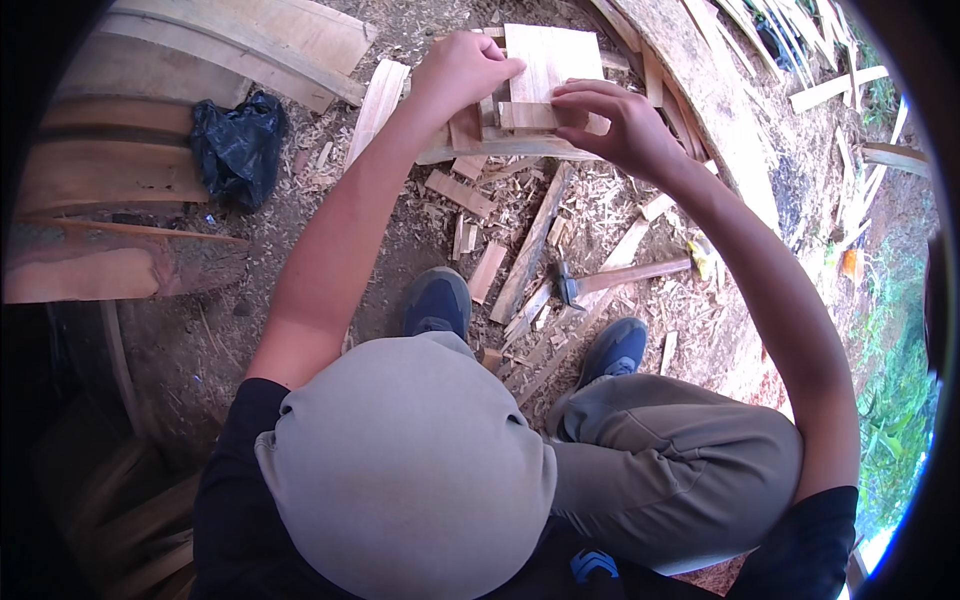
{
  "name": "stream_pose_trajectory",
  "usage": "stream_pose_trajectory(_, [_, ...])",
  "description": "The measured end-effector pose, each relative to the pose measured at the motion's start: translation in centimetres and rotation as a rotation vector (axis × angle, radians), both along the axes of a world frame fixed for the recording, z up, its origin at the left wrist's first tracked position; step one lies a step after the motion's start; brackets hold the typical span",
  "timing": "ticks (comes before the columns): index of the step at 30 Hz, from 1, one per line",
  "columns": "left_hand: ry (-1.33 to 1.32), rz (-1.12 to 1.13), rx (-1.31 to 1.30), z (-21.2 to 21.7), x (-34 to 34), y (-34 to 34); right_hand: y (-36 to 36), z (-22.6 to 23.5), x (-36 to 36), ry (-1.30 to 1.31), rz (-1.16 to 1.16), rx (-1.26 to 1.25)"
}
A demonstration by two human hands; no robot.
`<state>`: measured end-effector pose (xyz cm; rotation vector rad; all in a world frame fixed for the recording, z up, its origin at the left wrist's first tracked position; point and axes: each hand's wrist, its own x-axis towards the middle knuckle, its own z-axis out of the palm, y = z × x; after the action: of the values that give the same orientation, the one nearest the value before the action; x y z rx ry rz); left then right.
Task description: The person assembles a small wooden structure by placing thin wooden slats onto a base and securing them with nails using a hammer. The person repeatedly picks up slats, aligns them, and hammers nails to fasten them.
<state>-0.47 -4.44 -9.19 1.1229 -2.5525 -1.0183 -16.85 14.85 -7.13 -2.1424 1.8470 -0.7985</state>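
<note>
Beyond my feet, both arms reach to a pale flat wooden board resting on a low wooden support. My right hand grips the right end of a small wooden block between thumb and fingers, at the board's near edge. At the board's left edge is my left hand, its thumb and fingers pinched together; whatever lies between them is hidden. Short wood strips sit below the left hand. On the ground nearer me lies a hammer with a wooden handle.
Offcuts and shavings litter the ground between my blue shoes and the support. At the left are large planks and a crumpled black plastic bag. A large curved piece of wood stands right of the support.
</note>
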Motion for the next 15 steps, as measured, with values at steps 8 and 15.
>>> stream_pose_trajectory(8, [-0.045, 0.006, 0.053, -0.3, -0.1, -0.5, -1.9, 2.0, -1.0, -0.121, -0.114, 0.311])
stream_pose_trajectory(15, [-0.075, 0.001, 0.070, 0.1, -0.1, -0.2, -1.7, 1.9, -0.6, 0.136, 0.106, 0.049])
